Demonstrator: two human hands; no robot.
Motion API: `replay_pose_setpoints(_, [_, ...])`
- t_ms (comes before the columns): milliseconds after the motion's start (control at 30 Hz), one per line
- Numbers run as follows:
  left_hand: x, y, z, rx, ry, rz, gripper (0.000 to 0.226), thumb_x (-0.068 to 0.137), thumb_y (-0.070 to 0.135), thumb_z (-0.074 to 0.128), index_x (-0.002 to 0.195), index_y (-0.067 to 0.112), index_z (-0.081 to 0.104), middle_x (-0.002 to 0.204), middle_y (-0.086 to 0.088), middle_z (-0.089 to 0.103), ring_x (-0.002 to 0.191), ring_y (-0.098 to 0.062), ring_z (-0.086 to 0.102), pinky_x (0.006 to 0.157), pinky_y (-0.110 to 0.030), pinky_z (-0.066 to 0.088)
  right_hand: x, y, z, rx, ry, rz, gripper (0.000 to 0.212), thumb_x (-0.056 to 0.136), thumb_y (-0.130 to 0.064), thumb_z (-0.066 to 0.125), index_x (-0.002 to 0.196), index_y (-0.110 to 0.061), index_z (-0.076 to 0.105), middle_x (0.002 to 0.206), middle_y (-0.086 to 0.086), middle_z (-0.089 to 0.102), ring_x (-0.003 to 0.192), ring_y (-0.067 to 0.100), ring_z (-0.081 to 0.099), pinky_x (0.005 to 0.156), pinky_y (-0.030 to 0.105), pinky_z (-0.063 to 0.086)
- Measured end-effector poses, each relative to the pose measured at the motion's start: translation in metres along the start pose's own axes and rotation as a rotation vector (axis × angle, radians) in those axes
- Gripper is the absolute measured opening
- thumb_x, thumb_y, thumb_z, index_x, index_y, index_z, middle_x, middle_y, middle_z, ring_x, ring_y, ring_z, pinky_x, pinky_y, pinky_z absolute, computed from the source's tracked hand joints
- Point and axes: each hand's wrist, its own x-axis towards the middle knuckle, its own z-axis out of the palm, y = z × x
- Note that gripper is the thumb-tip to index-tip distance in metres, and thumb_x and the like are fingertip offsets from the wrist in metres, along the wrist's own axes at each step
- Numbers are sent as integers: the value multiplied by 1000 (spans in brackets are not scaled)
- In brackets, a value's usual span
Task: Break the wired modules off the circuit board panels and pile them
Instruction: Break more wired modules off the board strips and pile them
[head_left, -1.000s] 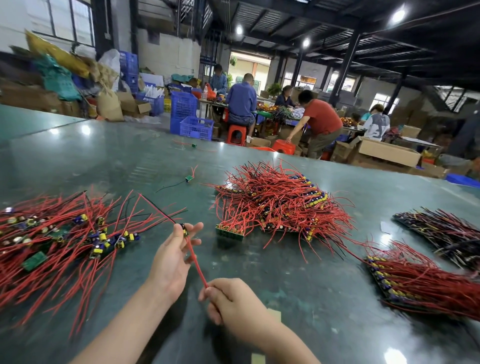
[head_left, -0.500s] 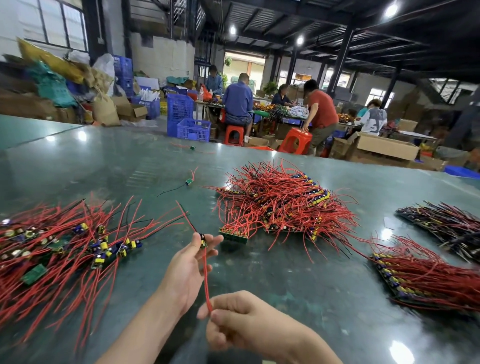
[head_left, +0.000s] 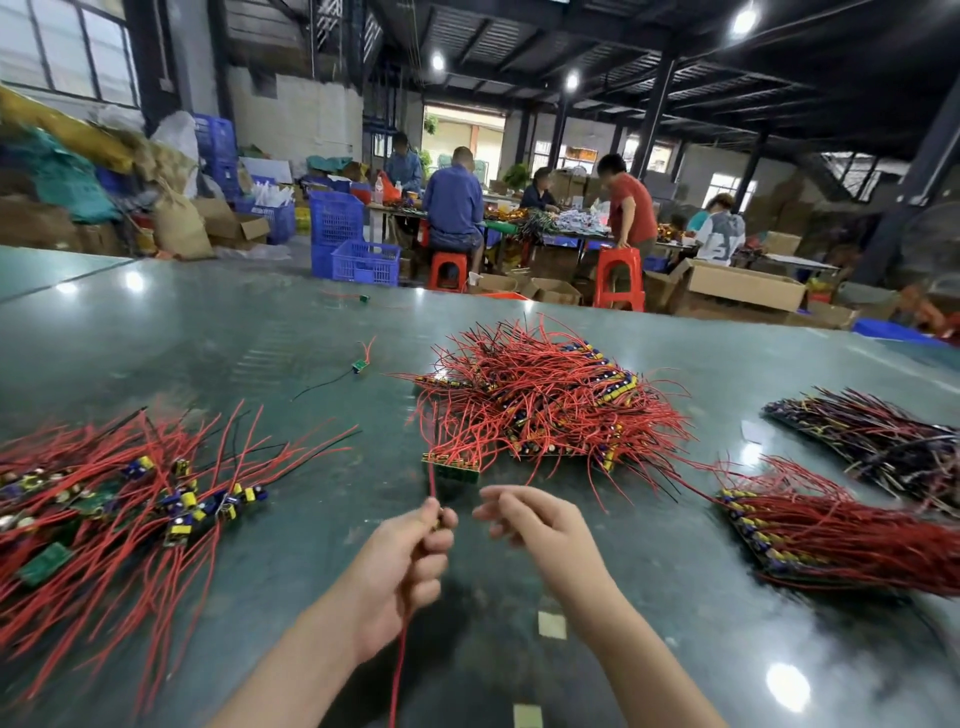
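Observation:
My left hand is closed around one wired module; its red wire hangs down from the fist and a short red end sticks up above the fingers. My right hand hovers just to the right, fingers apart and holding nothing. Beyond both hands lies a heap of circuit board panels with red wires, with a small green panel strip at its near edge. A pile of separated modules with red wires spreads at the left.
The dark green table carries two more panel stacks at the right. A single loose module lies further back. Several people sit at tables behind, among blue crates, red stools and cardboard boxes.
My right hand has let go of the red wire and moved up and to the right, opening. My left hand has closed around the module, and the wire now hangs below it.

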Motion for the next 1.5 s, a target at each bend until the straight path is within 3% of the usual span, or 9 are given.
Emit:
replay_pose_setpoints(233, [-17,-16,19,370,-160,65,20,98,27,43,83,17,49,54,11,33,37,0,19,32,-11,15,-1,7,6,38,145,13,9,80,-13,72,82,-22,70,64,-10,68,60,-2,57,58,15,46])
replay_pose_setpoints(433, [-18,-14,21,364,-168,105,18,98,25,43,86,15,52,54,10,34,36,0,18,32,-10,14,-4,7,4,213,-46,95,12,81,-13,69,70,-16,72,61,-1,61,54,9,53,56,19,46])
replay_pose_setpoints(633, [-18,-17,31,279,-118,176,22,98,23,42,82,12,51,53,10,34,36,-1,18,34,-10,13,-3,12,15,630,28,192,13,65,-19,70,56,-14,62,47,0,46,42,7,42,46,17,40])
replay_pose_setpoints(833, [-25,-15,33,279,-166,96,25,99,25,41,79,13,49,53,11,34,38,-1,15,34,-10,13,5,12,-2,657,162,270,16,63,-23,70,54,-16,58,49,-3,38,52,12,36,55,22,37])
replay_pose_setpoints(1000, [-27,-4,27,241,-146,34,23,99,27,40,88,12,53,54,8,35,39,-2,15,34,-9,14,10,13,-5,679,170,237,25,71,-30,66,86,-10,66,63,-3,54,52,8,42,49,19,40])
replay_pose_setpoints(1100, [-23,17,6,311,9,96,13,99,26,43,102,14,49,49,6,46,34,-3,18,36,-8,17,17,13,-23,685,269,313,33,87,-38,55,101,-10,65,70,-5,58,52,8,43,49,20,37])
replay_pose_setpoints(1233, [-17,48,-41,816,437,412,9,93,20,56,88,15,51,60,2,67,34,-7,40,45,-26,32,19,23,-28,712,330,415,20,88,-22,57,102,-9,62,61,-3,47,52,11,35,51,23,27])
replay_pose_setpoints(1367, [-27,61,-67,1320,978,562,11,88,24,60,97,21,63,86,-10,71,77,-32,63,66,-37,48,18,24,-25,682,311,458,11,86,-12,60,95,-9,66,55,-4,47,49,11,35,50,23,27])
replay_pose_setpoints(1500, [-28,62,-71,1414,1236,791,49,72,6,70,119,9,59,135,-21,49,135,-41,26,101,-62,21,19,23,-27,676,304,441,10,87,-11,59,92,-9,67,55,-4,49,46,10,36,50,22,28])
